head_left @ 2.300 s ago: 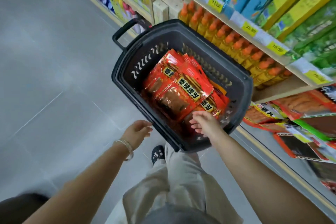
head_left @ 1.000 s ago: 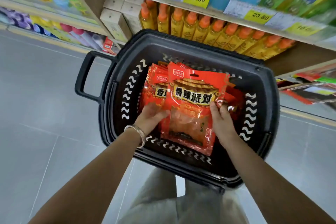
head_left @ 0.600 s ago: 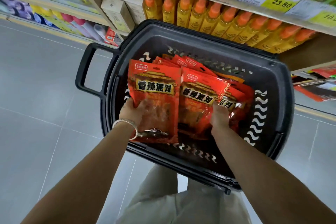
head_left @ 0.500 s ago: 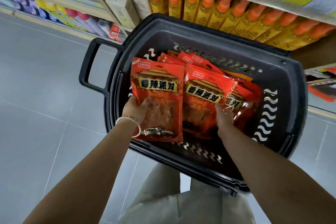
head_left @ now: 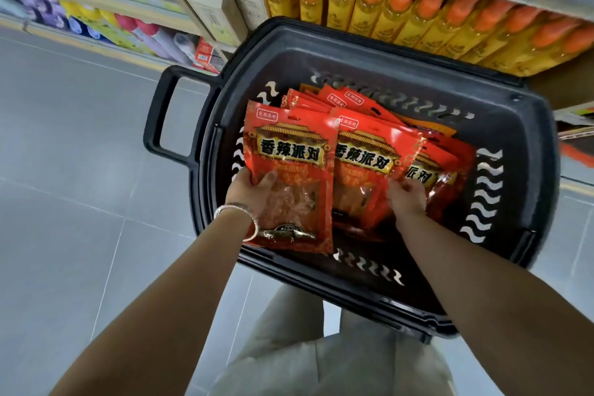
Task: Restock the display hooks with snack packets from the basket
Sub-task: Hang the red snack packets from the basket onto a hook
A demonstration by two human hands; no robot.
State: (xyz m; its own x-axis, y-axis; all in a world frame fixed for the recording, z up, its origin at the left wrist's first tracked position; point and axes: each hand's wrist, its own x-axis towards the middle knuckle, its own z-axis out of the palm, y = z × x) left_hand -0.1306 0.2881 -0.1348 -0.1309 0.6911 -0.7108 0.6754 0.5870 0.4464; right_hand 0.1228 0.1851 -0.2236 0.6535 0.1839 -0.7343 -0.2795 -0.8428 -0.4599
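Here, restocking stands at an early stage. The left hand [head_left: 254,190] grips one packet [head_left: 289,151] by its lower half, thumb across the front and fingers behind. It holds the packet upright at the 9 o'clock side of the basket [head_left: 514,125], with the packet's bottom edge over the near rim. The right hand [head_left: 406,199] reaches into the pile [head_left: 369,151] at the basket's centre, fingers sunk among the packets; whether they grip one cannot be told. The pile fans toward 3 o'clock, several packets deep. Bottles [head_left: 418,10] line a shelf at 12 o'clock, beyond the basket; no hooks are in view. By this evidence, one packet is picked out but not yet hung. Nearly the whole load probably remains to be carried to the hooks.
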